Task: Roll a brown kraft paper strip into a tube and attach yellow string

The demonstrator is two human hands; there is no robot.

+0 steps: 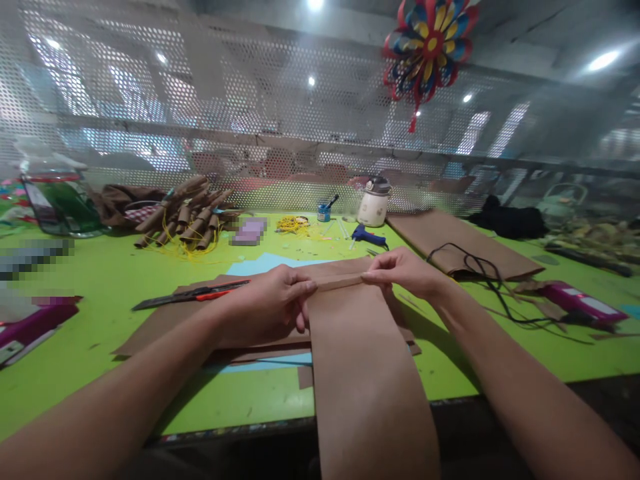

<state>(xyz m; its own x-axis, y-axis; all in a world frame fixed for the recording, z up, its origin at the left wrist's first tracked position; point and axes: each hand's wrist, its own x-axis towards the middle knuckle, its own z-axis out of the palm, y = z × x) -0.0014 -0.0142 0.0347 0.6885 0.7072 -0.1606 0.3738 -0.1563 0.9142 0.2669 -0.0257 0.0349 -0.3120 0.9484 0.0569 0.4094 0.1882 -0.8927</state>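
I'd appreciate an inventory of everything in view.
Curved paper strip: one, brown, between hands
Paper sheets: several, brown, under strip
Slim tool: one, black and red, on sheets
Rolled paper tubes: several, brown, left
Clear bottle: one, green contents, left
Small pot: one, blue, back
String tangle: one, yellow, back
Lidded jar: one, cream, back
Glue gun: one, blue, centre
Folded paper: one, brown, right
Cable: one, black, right
Flower ornament: one, multicoloured, overhead
Tabletop: one, green, below
Left hand, right hand: two, centre

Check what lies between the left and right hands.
Between the left hand and right hand, the head view shows the narrow folded end of the brown paper, pinched by the fingers at each side.
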